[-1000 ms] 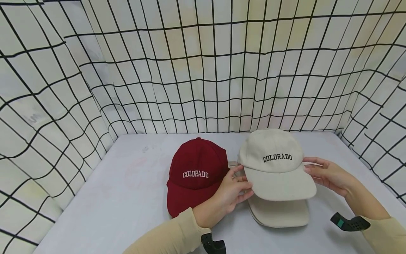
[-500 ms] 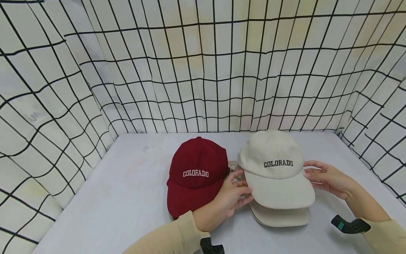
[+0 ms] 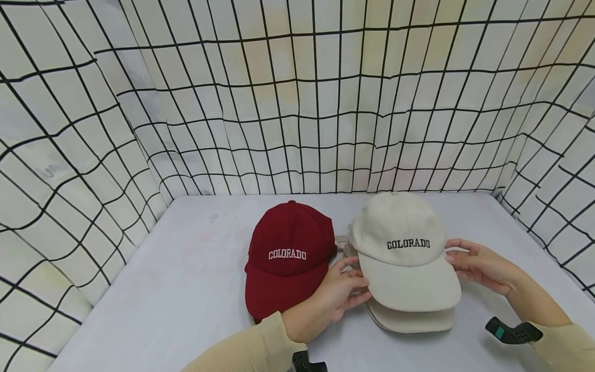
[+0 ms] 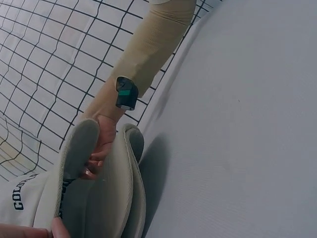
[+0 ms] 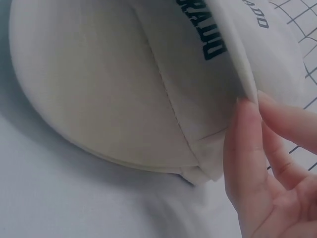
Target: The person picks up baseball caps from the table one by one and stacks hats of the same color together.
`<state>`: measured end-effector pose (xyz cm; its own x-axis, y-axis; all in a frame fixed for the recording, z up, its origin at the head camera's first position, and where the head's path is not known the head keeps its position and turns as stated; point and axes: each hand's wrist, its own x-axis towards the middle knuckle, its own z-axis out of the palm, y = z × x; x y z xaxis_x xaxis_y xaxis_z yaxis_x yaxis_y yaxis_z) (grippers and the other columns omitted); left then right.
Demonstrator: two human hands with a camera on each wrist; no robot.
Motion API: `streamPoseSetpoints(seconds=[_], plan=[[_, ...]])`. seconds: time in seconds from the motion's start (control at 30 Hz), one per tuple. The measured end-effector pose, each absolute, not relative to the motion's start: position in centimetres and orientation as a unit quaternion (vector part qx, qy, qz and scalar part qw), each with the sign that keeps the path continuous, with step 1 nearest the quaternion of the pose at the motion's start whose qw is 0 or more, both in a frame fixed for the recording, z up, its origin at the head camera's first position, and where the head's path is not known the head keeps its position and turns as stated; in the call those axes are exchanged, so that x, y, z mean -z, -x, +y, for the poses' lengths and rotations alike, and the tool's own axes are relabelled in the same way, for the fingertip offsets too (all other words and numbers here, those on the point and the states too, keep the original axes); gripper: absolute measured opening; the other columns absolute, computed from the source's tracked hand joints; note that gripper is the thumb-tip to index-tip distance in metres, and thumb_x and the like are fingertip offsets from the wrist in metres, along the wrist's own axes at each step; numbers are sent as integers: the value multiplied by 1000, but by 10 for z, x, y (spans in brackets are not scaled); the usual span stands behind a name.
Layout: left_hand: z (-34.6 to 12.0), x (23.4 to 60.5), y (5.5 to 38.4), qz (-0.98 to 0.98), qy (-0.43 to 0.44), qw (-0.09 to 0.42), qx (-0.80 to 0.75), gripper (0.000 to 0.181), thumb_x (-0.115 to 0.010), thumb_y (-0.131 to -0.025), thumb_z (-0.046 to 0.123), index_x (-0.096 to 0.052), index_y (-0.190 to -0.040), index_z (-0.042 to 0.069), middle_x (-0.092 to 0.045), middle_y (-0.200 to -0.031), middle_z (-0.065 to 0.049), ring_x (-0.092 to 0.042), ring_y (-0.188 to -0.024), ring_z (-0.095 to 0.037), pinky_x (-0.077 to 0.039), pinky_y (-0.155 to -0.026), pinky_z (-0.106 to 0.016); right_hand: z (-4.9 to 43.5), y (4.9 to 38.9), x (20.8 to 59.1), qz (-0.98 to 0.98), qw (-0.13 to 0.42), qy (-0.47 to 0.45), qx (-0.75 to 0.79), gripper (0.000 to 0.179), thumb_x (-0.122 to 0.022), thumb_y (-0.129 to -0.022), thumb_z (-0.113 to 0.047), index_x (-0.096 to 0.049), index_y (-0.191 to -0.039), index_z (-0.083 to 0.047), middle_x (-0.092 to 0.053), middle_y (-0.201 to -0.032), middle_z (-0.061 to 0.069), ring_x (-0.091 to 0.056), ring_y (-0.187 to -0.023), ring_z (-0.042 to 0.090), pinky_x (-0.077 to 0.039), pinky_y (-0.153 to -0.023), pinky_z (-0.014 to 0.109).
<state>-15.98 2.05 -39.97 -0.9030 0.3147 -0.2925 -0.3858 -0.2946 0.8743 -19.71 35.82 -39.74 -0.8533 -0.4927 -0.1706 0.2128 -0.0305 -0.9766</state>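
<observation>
A cream baseball cap (image 3: 409, 284) with dark COLORADO lettering sits over more cream caps (image 3: 413, 321), whose brims show below its own. My left hand (image 3: 338, 290) pinches the left edge of the top cap's brim. On the other side, my right hand (image 3: 483, 266) holds the right edge between thumb and fingers, as the right wrist view also shows. There, a gap separates the top brim from the lower brim (image 5: 99, 99). Left of the stack rests a dark red baseball cap (image 3: 284, 232) with white COLORADO lettering, close behind my left hand.
The caps are on a white-covered table (image 3: 176, 289). White walls with a black grid (image 3: 297, 103) enclose its back and sides. Part of a strap (image 3: 341, 241) shows between the red cap and the cream stack.
The top cream cap has come down and its brim has tipped lower over the brims beneath. Both hands have moved slightly down with it. The red cap stays put.
</observation>
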Motion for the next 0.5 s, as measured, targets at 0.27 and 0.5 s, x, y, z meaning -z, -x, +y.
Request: streamPoseSetpoints(seconds=[0.27, 0.5], plan=[[18, 404, 160, 568, 28, 221, -792, 50, -60, -83, -5, -44, -128, 8, -53, -89, -4, -56, -76, -15, -53, -72, -36, 360, 201, 405, 646, 282, 120, 699, 24, -43, -97, -1, -51, -111, -19, -64, -99, 2, -62, -88, 15, -51, -78, 31], [17, 406, 161, 574, 33, 217, -789, 45, -57, -85, -2, -46, -127, 9, -53, -92, -4, -56, -79, -17, -53, -72, -37, 361, 203, 407, 669, 289, 113, 675, 20, -46, -96, -3, -53, -108, -18, -64, -99, 2, -62, -88, 15, -52, -77, 32]])
